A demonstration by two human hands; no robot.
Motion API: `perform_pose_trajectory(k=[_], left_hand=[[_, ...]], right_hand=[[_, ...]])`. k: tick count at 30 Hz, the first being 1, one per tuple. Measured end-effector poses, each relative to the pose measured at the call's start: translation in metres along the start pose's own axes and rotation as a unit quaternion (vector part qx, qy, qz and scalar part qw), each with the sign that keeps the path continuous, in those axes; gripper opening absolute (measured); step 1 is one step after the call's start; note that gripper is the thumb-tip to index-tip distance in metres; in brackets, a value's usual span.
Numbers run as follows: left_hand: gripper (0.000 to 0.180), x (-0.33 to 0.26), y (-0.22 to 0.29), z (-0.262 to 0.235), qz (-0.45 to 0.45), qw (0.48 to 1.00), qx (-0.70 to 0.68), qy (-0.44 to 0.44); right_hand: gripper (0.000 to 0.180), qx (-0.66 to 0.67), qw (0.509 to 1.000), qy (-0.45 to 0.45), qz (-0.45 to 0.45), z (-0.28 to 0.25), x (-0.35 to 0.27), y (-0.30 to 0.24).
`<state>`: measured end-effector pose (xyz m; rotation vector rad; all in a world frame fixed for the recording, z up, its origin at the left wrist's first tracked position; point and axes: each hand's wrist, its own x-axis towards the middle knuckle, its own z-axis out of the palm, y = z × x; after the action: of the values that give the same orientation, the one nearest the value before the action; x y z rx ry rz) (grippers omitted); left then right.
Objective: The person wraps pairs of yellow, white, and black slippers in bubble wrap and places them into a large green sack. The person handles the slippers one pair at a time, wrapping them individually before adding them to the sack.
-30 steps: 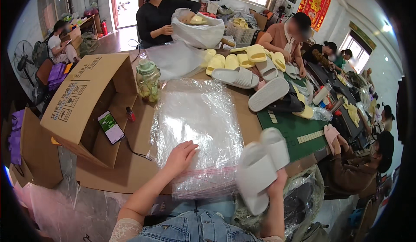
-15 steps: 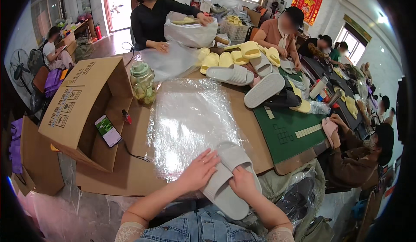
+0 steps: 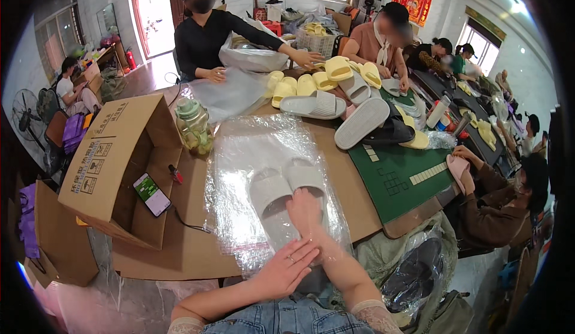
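Observation:
A pair of light grey slide slippers [image 3: 269, 189] lies side by side, toes away from me, on a stack of clear plastic bags [image 3: 233, 154]. The film appears to cover the slippers, as if they are inside the top bag. My right hand [image 3: 304, 213] reaches onto the right-hand slipper, fingertips curled in at its strap and partly hidden. My left hand [image 3: 288, 267], with a ring, has its fingers stretched out over my right wrist near the bag's near edge.
On the left stand an open cardboard box [image 3: 114, 172], a phone [image 3: 152, 194] and a lidded glass jar [image 3: 193, 127]. Yellow and grey slippers [image 3: 362, 123] pile up at the far side by a green mat [image 3: 401, 184]. Co-workers sit and stand around.
The grey slippers have moved left and away from me, from above my lap onto the plastic bags. My right hand went with them; my left hand came off the slippers and back toward me.

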<state>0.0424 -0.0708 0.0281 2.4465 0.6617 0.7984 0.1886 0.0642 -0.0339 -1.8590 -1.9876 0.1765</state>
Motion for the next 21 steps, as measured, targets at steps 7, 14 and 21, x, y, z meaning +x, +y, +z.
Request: perform_pose_trajectory(k=[7, 14, 21], left_hand=[[0.065, 0.002, -0.043, -0.033, -0.059, 0.997, -0.030, -0.038], [0.067, 0.004, -0.145, -0.027, -0.227, 0.951, 0.133, 0.164], [0.061, -0.013, -0.179, -0.010, -0.240, 0.946, 0.084, 0.202]], right_hand=[[0.053, 0.057, 0.992, 0.054, -0.098, 0.006, -0.036, 0.015], [0.061, 0.161, 0.968, -0.121, -0.147, -0.062, -0.142, 0.029], [0.021, 0.491, 0.775, -0.109, -0.382, -0.256, -0.126, -0.011]])
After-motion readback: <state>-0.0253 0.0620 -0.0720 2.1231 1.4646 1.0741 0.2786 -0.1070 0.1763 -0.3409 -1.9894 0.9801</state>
